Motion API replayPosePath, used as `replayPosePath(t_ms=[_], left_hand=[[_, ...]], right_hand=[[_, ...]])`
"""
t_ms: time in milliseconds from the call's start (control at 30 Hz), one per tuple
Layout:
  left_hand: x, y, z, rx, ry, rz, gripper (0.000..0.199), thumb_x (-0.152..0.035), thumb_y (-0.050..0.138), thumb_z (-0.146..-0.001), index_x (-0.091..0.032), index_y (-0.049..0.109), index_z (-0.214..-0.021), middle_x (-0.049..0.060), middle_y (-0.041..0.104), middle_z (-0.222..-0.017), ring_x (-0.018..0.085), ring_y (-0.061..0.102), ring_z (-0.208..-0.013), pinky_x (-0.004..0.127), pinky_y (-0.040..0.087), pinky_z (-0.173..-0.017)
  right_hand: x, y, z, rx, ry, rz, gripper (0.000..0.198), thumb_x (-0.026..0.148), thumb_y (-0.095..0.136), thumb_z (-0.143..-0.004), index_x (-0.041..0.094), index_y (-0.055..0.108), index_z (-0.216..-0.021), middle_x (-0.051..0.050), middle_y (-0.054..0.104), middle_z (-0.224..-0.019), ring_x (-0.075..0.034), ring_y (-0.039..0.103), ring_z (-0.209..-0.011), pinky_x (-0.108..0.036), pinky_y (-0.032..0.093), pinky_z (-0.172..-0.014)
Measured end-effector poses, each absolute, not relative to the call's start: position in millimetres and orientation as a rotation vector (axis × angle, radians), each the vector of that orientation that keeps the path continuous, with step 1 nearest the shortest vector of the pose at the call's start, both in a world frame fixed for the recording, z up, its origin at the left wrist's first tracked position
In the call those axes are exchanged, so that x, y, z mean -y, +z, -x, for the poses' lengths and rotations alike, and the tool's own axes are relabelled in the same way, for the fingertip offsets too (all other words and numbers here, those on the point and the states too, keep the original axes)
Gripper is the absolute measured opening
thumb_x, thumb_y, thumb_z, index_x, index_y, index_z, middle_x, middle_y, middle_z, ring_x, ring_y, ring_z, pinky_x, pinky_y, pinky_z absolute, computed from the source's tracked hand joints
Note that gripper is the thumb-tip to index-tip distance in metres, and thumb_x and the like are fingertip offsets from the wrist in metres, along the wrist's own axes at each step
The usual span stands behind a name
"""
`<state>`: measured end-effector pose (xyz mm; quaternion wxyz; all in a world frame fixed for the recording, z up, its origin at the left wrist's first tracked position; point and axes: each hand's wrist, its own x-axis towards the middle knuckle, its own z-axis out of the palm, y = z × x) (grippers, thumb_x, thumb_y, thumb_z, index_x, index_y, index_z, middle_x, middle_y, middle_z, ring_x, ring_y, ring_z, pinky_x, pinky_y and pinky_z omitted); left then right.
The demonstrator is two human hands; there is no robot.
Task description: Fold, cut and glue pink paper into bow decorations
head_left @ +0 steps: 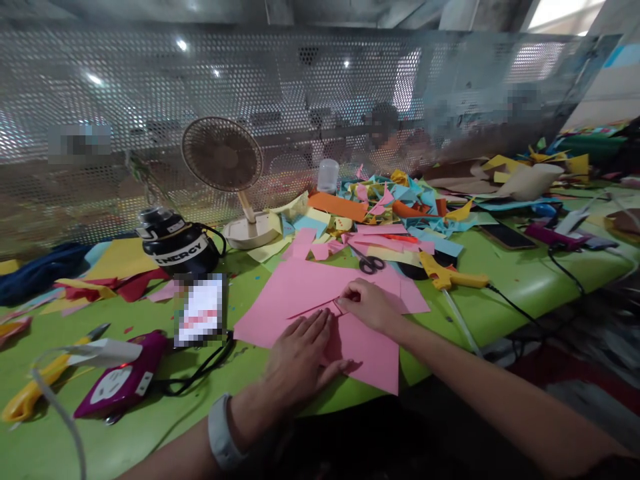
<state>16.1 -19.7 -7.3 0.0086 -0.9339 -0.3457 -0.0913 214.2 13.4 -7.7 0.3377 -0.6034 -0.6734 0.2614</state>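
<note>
A large pink paper sheet (273,293) lies on the green table in front of me. My left hand (300,353) rests flat on its near part, fingers stretched out and thumb apart. Just beyond those fingertips runs a narrow folded pink paper strip (311,311), lying at a slant on the sheet. My right hand (367,307) is closed in a pinch at the strip's right end, where a small flap shows; the fingers partly hide it. Black-handled scissors (371,264) lie at the sheet's far edge, their blades partly among paper scraps.
A yellow glue gun (450,272) with a cord lies to the right, near a phone (507,236). Coloured scraps (400,200) pile up behind. Leftward are a fan (223,155), a black bottle (175,247), a purple power strip (123,383) and another yellow glue gun (37,390).
</note>
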Motion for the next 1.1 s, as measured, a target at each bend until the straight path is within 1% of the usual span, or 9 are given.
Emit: replayPosePath(t_ms=[167,400,533,667,800,933,1033,1100], left_hand=[[19.4,-1.6,-16.3,1.118,-0.24,2.979,0.084,-0.07,0.028,-0.089,-0.006,0.046,-0.14,0.021,0.049,-0.141,0.034,0.048,-0.129,0.045,0.04,-0.106],[16.1,7.2,-13.6,1.072,-0.229,3.007,0.086,-0.073,0.032,-0.086,-0.01,0.039,-0.145,0.017,0.047,-0.144,0.032,0.045,-0.133,0.045,0.038,-0.107],[12.7,6.3,-12.9,1.075,-0.221,3.005,0.088,-0.074,0.032,-0.086,-0.008,0.04,-0.144,0.019,0.046,-0.144,0.034,0.044,-0.132,0.048,0.039,-0.106],[7.7,6.5,-10.2,1.044,-0.258,2.994,0.081,-0.072,0.032,-0.087,-0.013,0.043,-0.142,0.017,0.049,-0.143,0.034,0.047,-0.129,0.048,0.042,-0.102],[3.7,5.9,-6.9,1.0,-0.278,2.971,0.074,-0.068,0.029,-0.091,-0.015,0.048,-0.139,0.016,0.054,-0.138,0.033,0.052,-0.124,0.047,0.044,-0.098],[2.8,2.1,-6.3,0.977,-0.291,2.945,0.071,-0.064,0.027,-0.093,-0.015,0.044,-0.142,0.016,0.055,-0.137,0.031,0.052,-0.124,0.045,0.044,-0.098],[3.2,1.0,-8.0,1.002,-0.295,2.94,0.072,-0.065,0.028,-0.093,-0.015,0.041,-0.144,0.016,0.055,-0.138,0.031,0.052,-0.124,0.044,0.045,-0.098],[3.5,1.7,-9.5,1.009,-0.292,2.957,0.073,-0.066,0.029,-0.093,-0.016,0.041,-0.144,0.016,0.055,-0.138,0.031,0.052,-0.124,0.045,0.045,-0.098]], right_hand=[[-15.2,-4.5,-215.4,1.739,0.718,1.582,0.009,0.022,0.065,-0.078,0.018,0.063,-0.07,-0.003,0.064,-0.079,-0.015,0.057,-0.072,-0.026,0.041,-0.065],[-16.4,-3.4,-215.1,1.76,0.707,1.606,0.011,0.023,0.067,-0.077,0.017,0.064,-0.068,-0.003,0.065,-0.077,-0.014,0.057,-0.07,-0.025,0.04,-0.063],[-15.7,-3.2,-216.2,1.757,0.733,1.574,0.011,0.022,0.066,-0.077,0.017,0.065,-0.068,-0.002,0.065,-0.077,-0.013,0.056,-0.069,-0.025,0.039,-0.062],[-15.3,-2.5,-217.2,1.765,0.74,1.571,0.008,0.02,0.065,-0.077,0.017,0.066,-0.07,-0.002,0.064,-0.076,-0.014,0.056,-0.069,-0.025,0.039,-0.062],[-15.7,-3.5,-217.3,1.775,0.734,1.56,0.005,0.019,0.066,-0.078,0.017,0.068,-0.074,-0.003,0.065,-0.08,-0.014,0.058,-0.072,-0.025,0.041,-0.063],[-15.3,-4.1,-216.1,1.787,0.718,1.555,0.005,0.019,0.066,-0.078,0.017,0.069,-0.074,-0.003,0.064,-0.08,-0.014,0.058,-0.072,-0.025,0.041,-0.064],[-14.4,-4.3,-214.9,1.807,0.683,1.556,0.008,0.023,0.066,-0.079,0.018,0.069,-0.074,-0.003,0.063,-0.08,-0.014,0.057,-0.071,-0.025,0.041,-0.064],[-13.7,-4.6,-214.3,1.811,0.663,1.572,0.007,0.023,0.066,-0.078,0.018,0.069,-0.074,-0.003,0.063,-0.081,-0.014,0.057,-0.071,-0.025,0.04,-0.063]])
